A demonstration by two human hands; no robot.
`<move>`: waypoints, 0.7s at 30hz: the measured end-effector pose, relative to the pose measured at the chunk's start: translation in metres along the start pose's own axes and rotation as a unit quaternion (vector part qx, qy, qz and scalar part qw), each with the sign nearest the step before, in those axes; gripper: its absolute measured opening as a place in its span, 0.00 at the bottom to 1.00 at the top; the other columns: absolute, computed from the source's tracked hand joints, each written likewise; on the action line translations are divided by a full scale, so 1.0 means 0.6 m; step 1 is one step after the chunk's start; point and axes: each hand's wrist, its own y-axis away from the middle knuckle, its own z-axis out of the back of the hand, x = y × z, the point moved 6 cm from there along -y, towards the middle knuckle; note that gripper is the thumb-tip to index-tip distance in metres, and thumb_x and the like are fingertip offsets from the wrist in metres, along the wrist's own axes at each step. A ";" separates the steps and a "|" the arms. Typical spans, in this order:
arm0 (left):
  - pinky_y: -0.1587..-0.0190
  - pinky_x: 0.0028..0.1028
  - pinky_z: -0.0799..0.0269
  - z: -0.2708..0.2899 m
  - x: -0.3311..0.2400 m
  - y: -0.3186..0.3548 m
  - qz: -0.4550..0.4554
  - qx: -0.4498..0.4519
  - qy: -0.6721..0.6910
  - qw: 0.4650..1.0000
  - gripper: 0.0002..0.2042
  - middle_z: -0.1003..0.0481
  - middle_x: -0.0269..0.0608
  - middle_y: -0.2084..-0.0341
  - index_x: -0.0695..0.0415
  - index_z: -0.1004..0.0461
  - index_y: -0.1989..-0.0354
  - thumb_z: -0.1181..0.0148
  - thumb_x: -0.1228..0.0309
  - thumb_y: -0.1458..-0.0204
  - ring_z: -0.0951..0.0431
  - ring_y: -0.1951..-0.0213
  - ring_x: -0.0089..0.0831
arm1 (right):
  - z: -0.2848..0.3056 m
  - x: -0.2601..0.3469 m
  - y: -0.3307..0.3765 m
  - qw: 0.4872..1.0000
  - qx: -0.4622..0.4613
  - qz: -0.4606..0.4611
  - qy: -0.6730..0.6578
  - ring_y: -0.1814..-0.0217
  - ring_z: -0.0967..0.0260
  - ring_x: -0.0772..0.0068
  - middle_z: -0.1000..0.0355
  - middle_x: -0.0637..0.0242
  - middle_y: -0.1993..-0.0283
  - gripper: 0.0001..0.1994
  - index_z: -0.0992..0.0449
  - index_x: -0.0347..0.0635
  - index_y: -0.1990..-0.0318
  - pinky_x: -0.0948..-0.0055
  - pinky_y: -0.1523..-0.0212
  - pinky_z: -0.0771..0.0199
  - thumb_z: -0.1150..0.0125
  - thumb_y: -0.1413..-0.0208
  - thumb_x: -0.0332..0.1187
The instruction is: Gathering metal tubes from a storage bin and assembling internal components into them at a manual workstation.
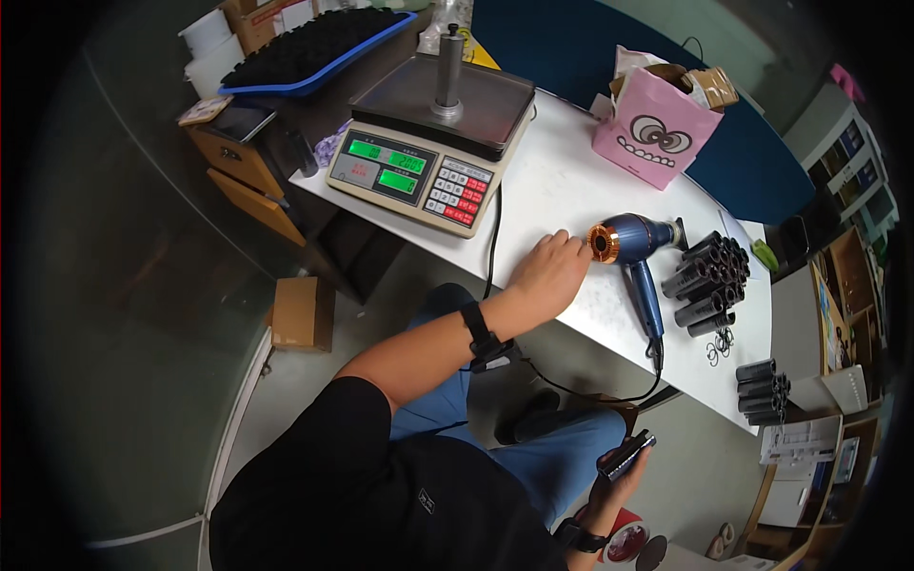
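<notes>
Left hand (pixel 549 269) rests curled on the white table (pixel 562 181), just beside the glossy blue hair dryer (pixel 636 249) with its coppery nozzle; right hand (pixel 624 473), well apart, grips a dark cylindrical tube (pixel 625 455)

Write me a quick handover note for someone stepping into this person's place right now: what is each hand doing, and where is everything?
Left hand: resting on the white table, fingers curled, just beside the nozzle of the blue hair dryer; holding nothing visible.
Right hand: down by the lap, gripping a dark cylinder.
On the table: a stack of black tubes right of the dryer, a smaller stack near the table's edge, small black rings between them, a weighing scale carrying a metal post, and a pink bag.
Done: cannot tell.
Left: both stacks lie untouched.
</notes>
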 end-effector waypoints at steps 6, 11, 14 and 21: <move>0.52 0.38 0.29 0.090 0.056 -0.014 0.014 -0.190 0.121 0.974 0.08 0.25 0.46 0.63 0.60 0.25 0.62 0.38 0.75 0.50 0.25 0.58 0.44 | -0.008 -0.009 -0.009 1.000 0.011 0.004 0.018 0.80 0.32 0.74 0.30 0.67 0.71 0.23 0.30 0.41 0.54 0.77 0.79 0.34 0.55 0.29 0.55; 0.51 0.40 0.28 0.278 0.177 -0.013 0.131 -0.352 0.092 0.922 0.11 0.24 0.48 0.63 0.62 0.25 0.60 0.34 0.74 0.51 0.24 0.57 0.46 | -0.018 0.015 0.010 0.999 0.018 0.012 0.035 0.79 0.32 0.76 0.31 0.69 0.78 0.24 0.28 0.41 0.56 0.78 0.78 0.34 0.49 0.32 0.57; 0.46 0.40 0.28 0.339 0.282 -0.026 0.209 -0.370 0.029 0.905 0.17 0.23 0.50 0.59 0.63 0.24 0.55 0.31 0.68 0.51 0.24 0.52 0.48 | -0.019 0.020 0.016 0.999 -0.016 0.016 0.031 0.80 0.32 0.76 0.31 0.68 0.78 0.25 0.28 0.40 0.56 0.78 0.78 0.34 0.49 0.32 0.58; 0.45 0.41 0.26 0.290 0.385 -0.091 0.323 -0.077 -0.021 0.943 0.27 0.21 0.59 0.54 0.66 0.22 0.51 0.28 0.57 0.54 0.22 0.48 0.53 | -0.039 0.017 0.014 0.998 0.013 0.021 0.054 0.80 0.31 0.74 0.30 0.67 0.78 0.26 0.27 0.39 0.55 0.78 0.78 0.34 0.51 0.32 0.57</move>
